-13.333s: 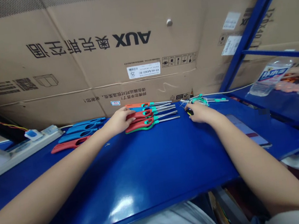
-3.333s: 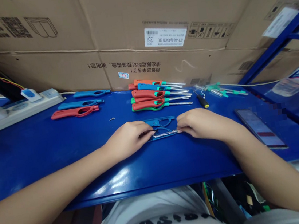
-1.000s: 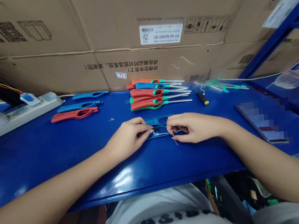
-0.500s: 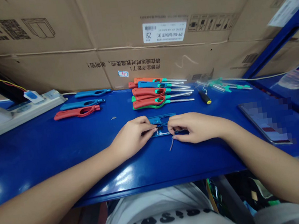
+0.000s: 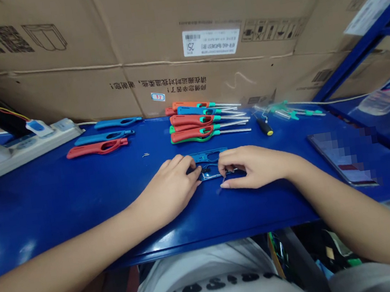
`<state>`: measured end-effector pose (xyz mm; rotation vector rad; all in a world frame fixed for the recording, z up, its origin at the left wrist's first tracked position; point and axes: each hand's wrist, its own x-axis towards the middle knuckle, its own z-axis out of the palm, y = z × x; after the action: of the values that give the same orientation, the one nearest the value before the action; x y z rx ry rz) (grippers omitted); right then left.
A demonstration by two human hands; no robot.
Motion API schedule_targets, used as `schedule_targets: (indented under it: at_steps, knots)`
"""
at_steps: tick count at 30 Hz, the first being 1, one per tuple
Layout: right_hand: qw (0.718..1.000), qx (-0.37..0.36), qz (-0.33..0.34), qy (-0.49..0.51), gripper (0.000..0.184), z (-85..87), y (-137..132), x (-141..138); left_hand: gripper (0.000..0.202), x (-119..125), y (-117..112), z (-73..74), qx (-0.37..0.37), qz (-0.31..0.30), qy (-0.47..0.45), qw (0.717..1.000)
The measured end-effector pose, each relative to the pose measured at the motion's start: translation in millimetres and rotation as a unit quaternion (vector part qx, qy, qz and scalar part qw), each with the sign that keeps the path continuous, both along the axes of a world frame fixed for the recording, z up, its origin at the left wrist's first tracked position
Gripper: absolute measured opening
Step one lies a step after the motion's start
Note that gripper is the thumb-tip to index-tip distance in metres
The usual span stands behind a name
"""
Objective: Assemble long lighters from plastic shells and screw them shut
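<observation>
Between my hands lies a blue lighter shell half (image 5: 212, 177) with a white wire and a small black part inside. My left hand (image 5: 171, 187) is closed around its left end, thumb and fingers gripping the edge. My right hand (image 5: 251, 167) is bent over its right end, fingers curled. A thin greyish strip (image 5: 219, 189), blurred, hangs by the right thumb and fingertips, which seem to pinch it. Just behind lies the other blue shell half (image 5: 205, 156), flat on the table.
Assembled lighters (image 5: 195, 119) in red, blue, green and orange lie stacked at the back. Left of them are loose blue and red shells (image 5: 98, 148) and a power strip (image 5: 30, 151). A screwdriver (image 5: 263, 126), green-tipped metal tubes (image 5: 294, 111) and a phone (image 5: 340, 158) lie to the right.
My left fingers have shifted slightly along the shell's left end. The thin strip by my right hand has moved a little and is now blurred; my right thumb sits slightly lower.
</observation>
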<state>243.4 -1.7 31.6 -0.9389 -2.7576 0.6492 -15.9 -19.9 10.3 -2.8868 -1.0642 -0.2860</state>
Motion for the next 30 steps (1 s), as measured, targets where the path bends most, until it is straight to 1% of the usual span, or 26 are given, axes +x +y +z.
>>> schedule_targets:
  at_steps: [2, 4, 6, 8, 11, 15, 18, 20, 24, 27, 30]
  knots:
    - [1.000, 0.015, -0.006, 0.019, 0.028, -2.6, 0.3, -2.8, 0.033, -1.6, 5.2, -5.0, -0.052, -0.010, -0.047, 0.997]
    - [0.997, 0.049, -0.035, 0.043, 0.031, -7.4, 1.4, -7.0, 0.037, -2.6, 10.6, -10.4, -0.085, -0.013, -0.092, 0.992]
    - [0.992, 0.083, -0.074, 0.054, 0.026, -12.7, 2.9, -11.3, 0.040, -2.9, 14.4, -14.8, -0.092, -0.013, -0.119, 0.988]
    - [0.990, 0.098, -0.097, 0.041, 0.017, -17.0, 4.3, -14.4, 0.040, -2.8, 15.9, -17.5, -0.095, -0.017, -0.136, 0.986]
    - [0.991, 0.091, -0.098, 0.026, 0.011, -21.8, 6.4, -16.6, 0.039, -2.6, 16.0, -19.6, -0.098, -0.025, -0.153, 0.983]
    - [0.991, 0.076, -0.094, 0.050, 0.012, -26.6, 8.6, -17.7, 0.035, -2.1, 17.0, -21.1, -0.094, -0.036, -0.164, 0.981]
    - [0.993, 0.061, -0.085, 0.058, 0.013, -25.5, 8.5, -17.4, 0.030, -1.2, 17.2, -20.4, -0.090, -0.054, -0.150, 0.983]
    - [0.994, 0.051, -0.079, 0.055, 0.015, -21.0, 7.8, -15.3, 0.028, -0.4, 15.8, -18.0, -0.084, -0.060, -0.128, 0.986]
    - [0.995, 0.034, -0.072, 0.060, 0.016, -8.5, 7.5, -5.9, 0.032, 1.2, 9.6, -9.1, -0.058, -0.043, -0.059, 0.996]
    - [0.998, -0.008, -0.041, 0.050, 0.011, -2.3, 8.9, 2.0, 0.034, 2.1, 5.3, -3.5, -0.043, -0.032, -0.020, 0.998]
    - [0.998, -0.043, -0.020, 0.043, 0.008, 0.2, 9.7, 6.9, 0.035, 2.2, 3.9, -2.6, -0.040, -0.030, -0.005, 0.999]
